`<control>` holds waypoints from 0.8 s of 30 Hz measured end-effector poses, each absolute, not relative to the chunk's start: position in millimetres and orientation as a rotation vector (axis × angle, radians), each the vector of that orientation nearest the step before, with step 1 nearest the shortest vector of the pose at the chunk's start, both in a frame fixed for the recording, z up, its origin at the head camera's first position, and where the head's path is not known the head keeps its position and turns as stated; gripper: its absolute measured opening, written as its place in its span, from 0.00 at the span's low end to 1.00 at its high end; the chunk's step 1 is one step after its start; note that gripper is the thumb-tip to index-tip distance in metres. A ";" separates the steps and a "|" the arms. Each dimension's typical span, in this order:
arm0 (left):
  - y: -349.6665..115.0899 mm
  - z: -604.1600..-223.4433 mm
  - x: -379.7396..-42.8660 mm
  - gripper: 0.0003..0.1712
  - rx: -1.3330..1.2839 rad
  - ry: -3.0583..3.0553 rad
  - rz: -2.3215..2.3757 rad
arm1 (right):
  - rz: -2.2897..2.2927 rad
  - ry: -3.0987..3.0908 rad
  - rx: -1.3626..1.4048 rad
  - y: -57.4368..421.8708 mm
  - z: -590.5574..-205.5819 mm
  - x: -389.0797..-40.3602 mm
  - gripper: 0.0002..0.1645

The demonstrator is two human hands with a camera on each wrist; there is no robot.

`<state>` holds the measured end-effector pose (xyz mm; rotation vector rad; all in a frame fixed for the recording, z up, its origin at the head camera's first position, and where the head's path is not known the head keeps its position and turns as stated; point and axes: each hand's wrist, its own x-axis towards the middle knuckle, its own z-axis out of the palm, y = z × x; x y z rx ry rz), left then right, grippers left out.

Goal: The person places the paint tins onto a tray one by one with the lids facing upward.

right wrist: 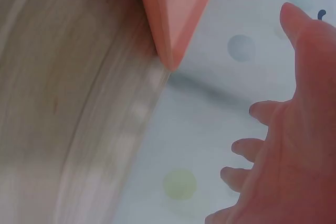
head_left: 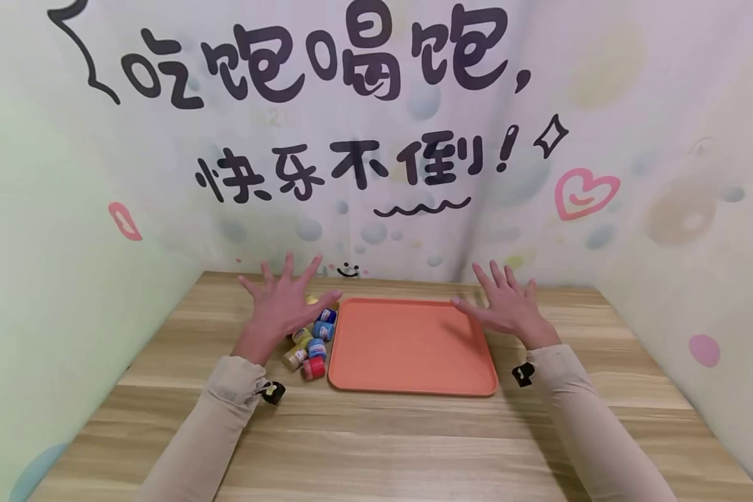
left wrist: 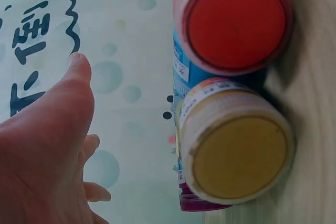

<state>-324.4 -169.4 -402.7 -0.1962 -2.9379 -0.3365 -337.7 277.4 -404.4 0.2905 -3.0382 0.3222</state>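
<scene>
My left hand (head_left: 280,305) is raised with its fingers spread, above a group of small paint jars (head_left: 316,348) lying on the table. It holds nothing. Close up in the left wrist view are a red jar (left wrist: 236,24) and a mustard-yellow jar (left wrist: 240,157), with blue and purple ones partly hidden behind them. Beside the jars lies a flat orange tray (head_left: 411,348). My right hand (head_left: 508,310) hovers near the tray's right edge, fingers spread and holding nothing. In the right wrist view a corner of the tray (right wrist: 178,14) shows apart from that hand.
The wooden table (head_left: 389,446) runs back to a wall hanging (head_left: 364,230) with dark lettering and a pink heart. Pale walls stand at both sides. A black strap-like piece (head_left: 273,392) sits at the left wrist, another (head_left: 523,374) at the right.
</scene>
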 end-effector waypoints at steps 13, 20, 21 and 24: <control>-166.2 -402.6 -323.1 0.52 -0.243 -2.923 -0.361 | 0.404 -2.981 0.379 277.8 -415.2 -335.7 0.56; -159.6 -405.2 -325.8 0.52 -0.300 -2.906 -0.372 | 0.487 -2.972 0.365 278.6 -418.8 -333.8 0.51; -158.6 -405.8 -325.9 0.52 -0.306 -2.907 -0.379 | 0.491 -2.968 0.363 278.8 -419.2 -333.5 0.50; -155.8 -407.6 -326.0 0.51 -0.322 -2.924 -0.417 | 0.491 -2.948 0.360 279.0 -421.2 -332.9 0.46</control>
